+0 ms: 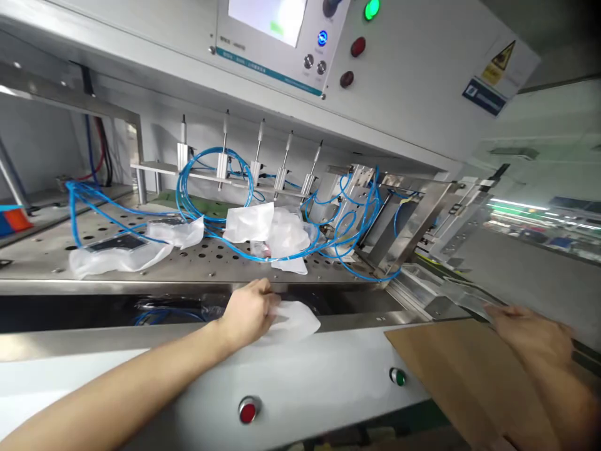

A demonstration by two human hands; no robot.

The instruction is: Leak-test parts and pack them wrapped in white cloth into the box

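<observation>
My left hand (251, 313) is closed on a thin white translucent wrapper (293, 321), held over the dark gap at the machine's front edge. Off to the right, my right hand (533, 332) is smeared by motion above a brown cardboard piece (451, 363). Its fingers are near a clear, flat part at the side of the machine, and I cannot make out whether they hold anything. Beyond my left hand, a pile of crumpled white wrappers (286, 232) rests on the perforated metal plate (220, 260), partly under blue air tubing (213, 150).
Farther left on the plate lie a dark flat piece (119, 242) and another white wrapper (176, 232). Several upright metal rods (224, 163) stand at the back. A red button (248, 410) and a green button (398, 376) sit on the front panel. A lit screen (267, 19) is above.
</observation>
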